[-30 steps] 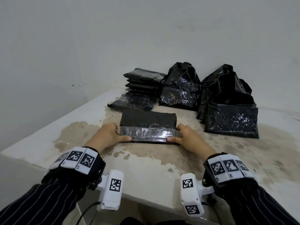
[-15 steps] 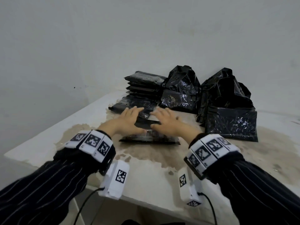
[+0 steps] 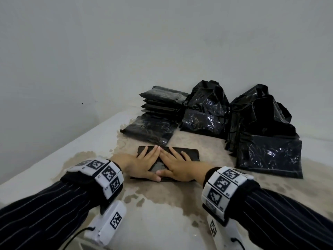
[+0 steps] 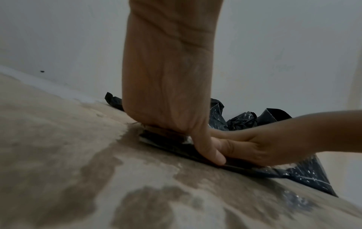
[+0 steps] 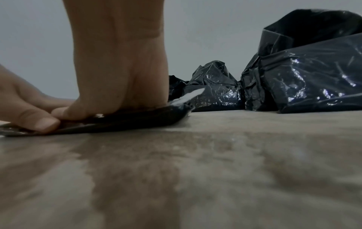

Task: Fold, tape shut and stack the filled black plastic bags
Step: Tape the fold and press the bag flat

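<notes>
Most of the folded black bag at lower centre of the head view is hidden under the left hand and right hand, which lie flat on it, fingers straight and spread, thumbs touching, gripping nothing. Whether tape is on it cannot be made out. The left wrist view shows only the bag's near edge on the stained table; the right wrist view alone shows its far corner curling up. The stack of folded bags and the unfolded bags sit behind, at centre right.
</notes>
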